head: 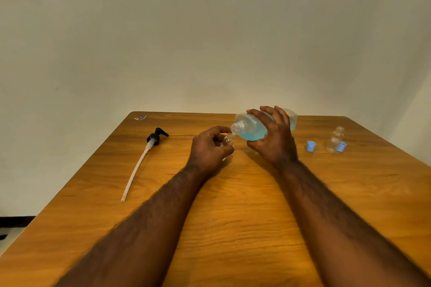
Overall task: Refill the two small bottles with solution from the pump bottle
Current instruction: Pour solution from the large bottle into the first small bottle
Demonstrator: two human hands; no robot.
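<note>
Fingers of the left hand (210, 147): curled tight round the held small bottle (227, 141), pinching it low so its open mouth tilts up toward the big one.
Fingers of the right hand (272, 140): spread and wrapped over the belly of the pump bottle (251, 127), thumb underneath; it is tipped nearly flat, with its bare threaded neck just over the little mouth.
Pump bottle: part full of blue liquid, so I'd judge it heavy at the low side and apt to surge. The clear plastic looks smooth and squeezable, and a broad grip at mid-body suits it.
Held small bottle: light, thin and narrow-necked. It is easy to overshoot, and I cannot tell how full it is.
Second small bottle (335, 138): upright and uncapped at the right, seemingly empty and light enough to topple at a nudge.
Blue caps (311, 146): two of them, one apart and one touching the second bottle.
Pump head (155, 137): lying on the left with its long tube trailing toward the near left edge.
Table (233, 216): bare wood lies between the forearms, and both hands are well in from the edges. A drip would land on the wood.
</note>
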